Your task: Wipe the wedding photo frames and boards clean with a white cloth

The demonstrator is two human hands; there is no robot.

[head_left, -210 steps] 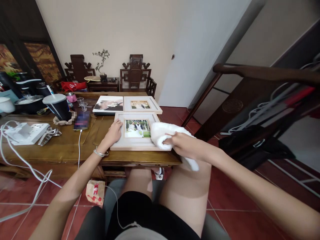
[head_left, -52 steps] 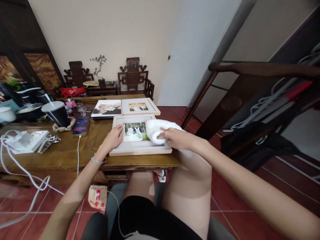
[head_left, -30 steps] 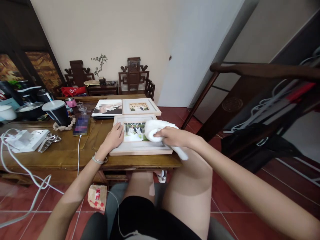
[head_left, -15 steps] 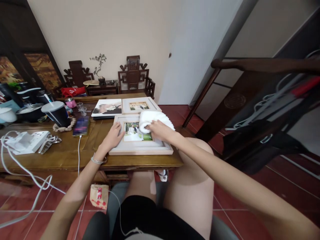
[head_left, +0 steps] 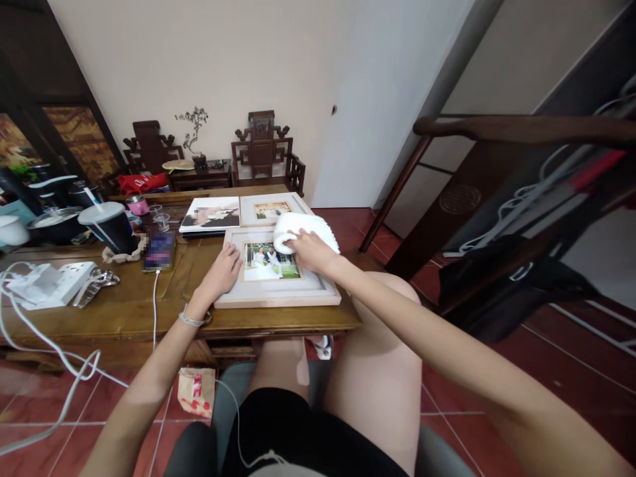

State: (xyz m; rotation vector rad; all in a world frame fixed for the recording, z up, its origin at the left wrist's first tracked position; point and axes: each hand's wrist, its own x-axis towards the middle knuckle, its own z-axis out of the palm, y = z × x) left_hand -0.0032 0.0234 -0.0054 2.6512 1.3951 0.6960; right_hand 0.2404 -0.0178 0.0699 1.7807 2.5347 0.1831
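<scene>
A pale wooden picture frame (head_left: 278, 299) lies flat at the table's front right, with a photo of a couple on grass (head_left: 263, 263) in its white mount. My left hand (head_left: 225, 270) rests on the frame's left edge, fingers stretched out. In my right hand (head_left: 311, 252) is a folded white towel (head_left: 311, 228), gripped by its near side over the frame's upper right part. The towel hides that corner. Just behind lies a second picture frame (head_left: 303, 202), partly covered by the towel, beside a white photo panel (head_left: 211, 213).
On the wooden table (head_left: 193, 318), left of the frames, are a phone (head_left: 159, 252) on a charging cable, a dark cup with a straw (head_left: 106, 228), small clear cups (head_left: 161, 220) and a power strip (head_left: 62, 285). A wooden chair (head_left: 462, 192) stands to the right.
The towel in my right hand has shifted slightly up and away, uncovering more of the photo's right side. My left hand stays on the frame's left edge.
</scene>
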